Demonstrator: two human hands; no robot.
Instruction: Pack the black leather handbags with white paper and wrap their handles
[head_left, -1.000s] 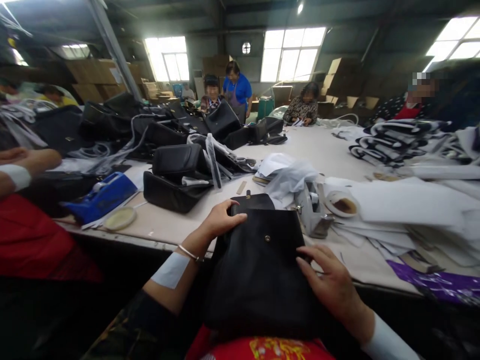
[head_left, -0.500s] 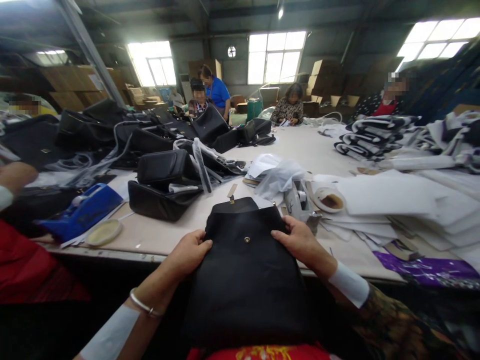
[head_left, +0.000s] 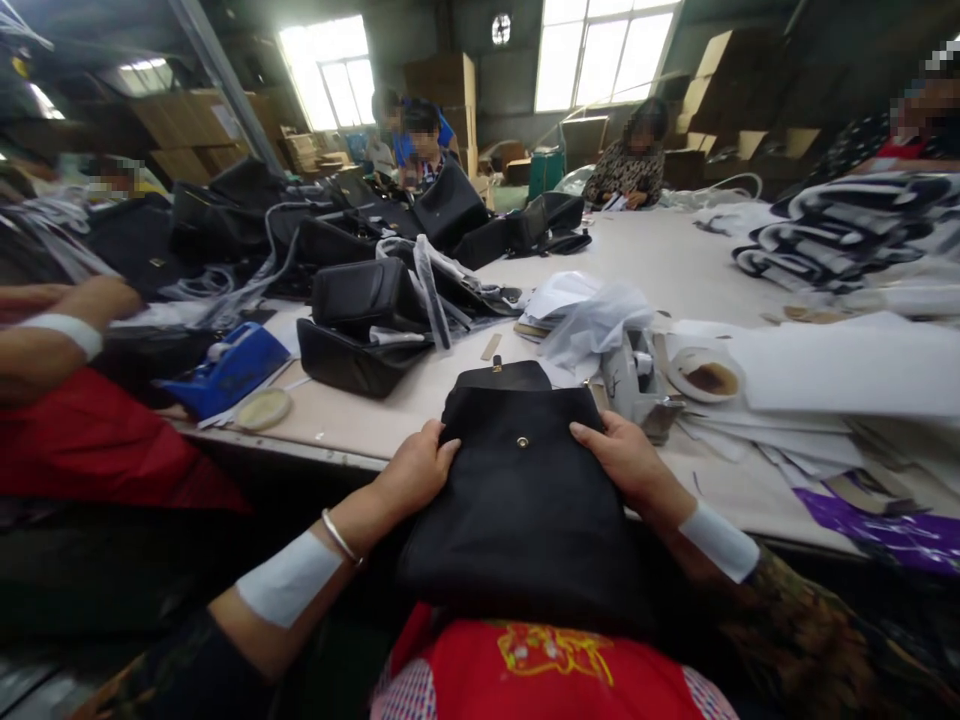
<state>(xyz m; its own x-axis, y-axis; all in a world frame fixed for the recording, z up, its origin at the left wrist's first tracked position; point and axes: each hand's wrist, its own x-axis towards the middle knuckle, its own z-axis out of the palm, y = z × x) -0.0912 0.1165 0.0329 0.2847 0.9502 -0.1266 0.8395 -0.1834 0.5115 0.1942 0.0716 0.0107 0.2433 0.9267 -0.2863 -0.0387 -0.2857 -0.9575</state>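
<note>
A black bag (head_left: 525, 520) with a round metal snap on its front is held before my red apron (head_left: 540, 670). My left hand (head_left: 414, 470) grips its upper left edge, thumb on the front. At the upper right edge, my right hand (head_left: 630, 462) holds it the same way, fingers hidden behind. The bag's flap (head_left: 504, 376), with a small metal clasp, stands up behind the opening. Just beyond the flap a small tan strip (head_left: 491, 347) lies on the table (head_left: 352, 420).
Black bags (head_left: 367, 330) pile up at the left, near a blue tape dispenser (head_left: 229, 370). White sheets (head_left: 832, 370), a bowl of brown stuff (head_left: 706, 376) and a grey tape dispenser (head_left: 637, 375) lie right. A co-worker's arm (head_left: 67, 330) reaches in at the left; others sit across.
My view has tilted down and turned left, showing more of my apron. Both hands keep their hold on the bag. The tan strip now lies apart from the flap's clasp.
</note>
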